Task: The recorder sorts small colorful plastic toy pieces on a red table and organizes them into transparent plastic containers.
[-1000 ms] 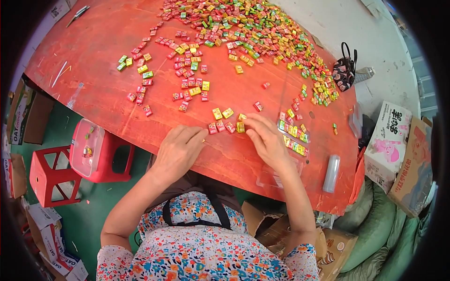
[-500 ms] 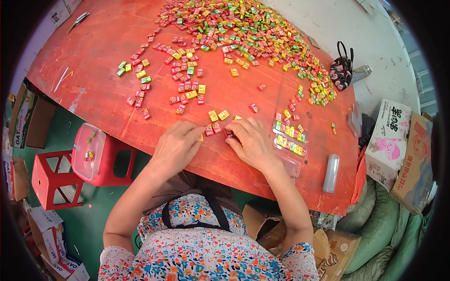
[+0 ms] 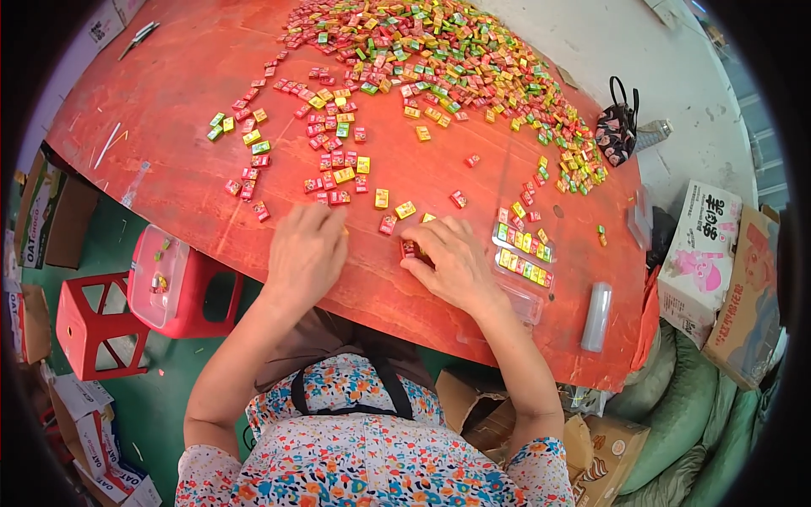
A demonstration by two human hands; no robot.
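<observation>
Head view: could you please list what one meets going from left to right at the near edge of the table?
Red stool → clear lidded box → left hand → right hand → clear tray of sorted candies → clear tube → printed carton.

Even, soft daylight falls on my worktop (image 3: 203, 101); I see no hard shadows, only faint ones under my hands. Its far edge looks paler. Straight edges bow toward the dark, vignetted rim. Focus stays sharp centrally.
</observation>
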